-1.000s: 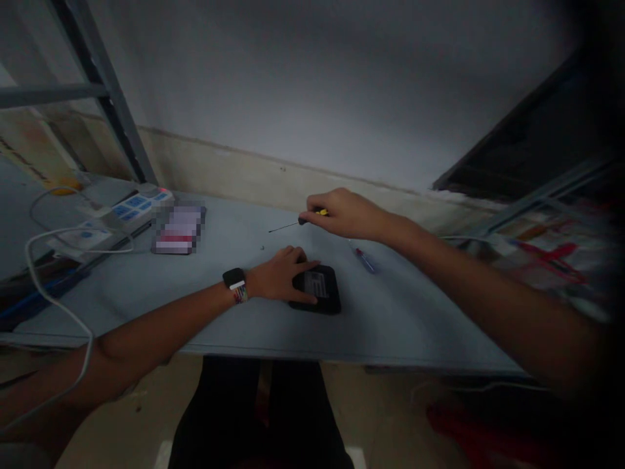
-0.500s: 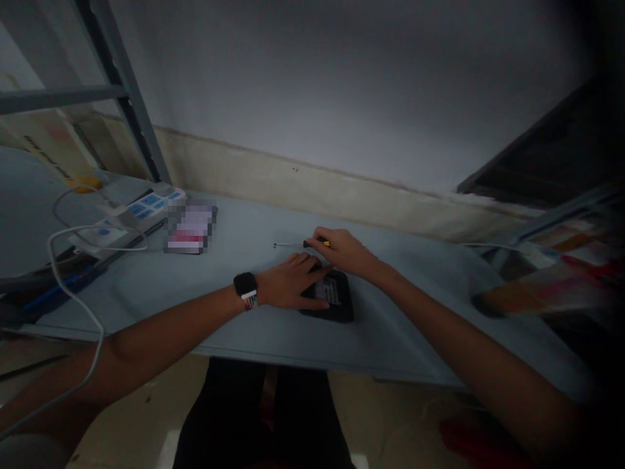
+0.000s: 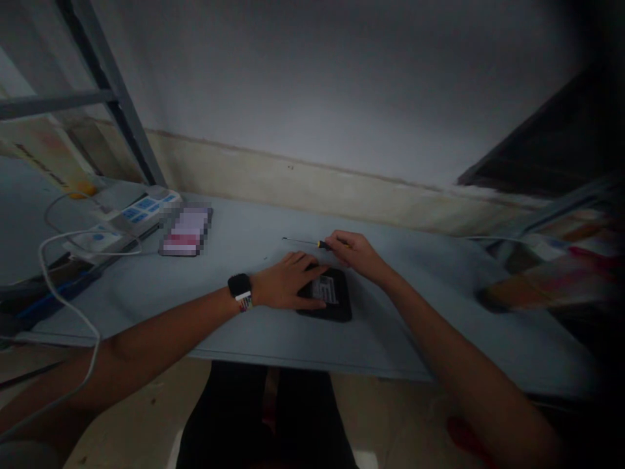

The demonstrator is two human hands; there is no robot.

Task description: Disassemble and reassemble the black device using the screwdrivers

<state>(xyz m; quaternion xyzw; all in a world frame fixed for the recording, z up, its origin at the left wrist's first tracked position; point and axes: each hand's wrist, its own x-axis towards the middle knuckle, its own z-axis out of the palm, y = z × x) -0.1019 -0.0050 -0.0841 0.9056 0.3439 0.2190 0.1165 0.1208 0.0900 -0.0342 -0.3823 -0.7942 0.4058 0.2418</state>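
A small black device (image 3: 329, 299) with a pale label lies flat on the grey table (image 3: 234, 312). My left hand (image 3: 288, 281), with a black watch on the wrist, rests flat on its left part, fingers stretched out. My right hand (image 3: 356, 254) is just behind the device, fingers curled round the yellow-and-black handle of a thin screwdriver (image 3: 307, 242). The screwdriver's shaft lies low over the table and points left.
A phone (image 3: 185, 230) lies at the back left. Beyond it sit a white power strip (image 3: 131, 218) with blue switches and a white cable (image 3: 63, 286) hanging off the table edge. A metal rack post (image 3: 117, 111) stands at the left; blurred colourful items (image 3: 556, 267) lie at the right.
My right hand came down from above the table with the screwdriver and settled just behind the device. My left hand stayed on the device.
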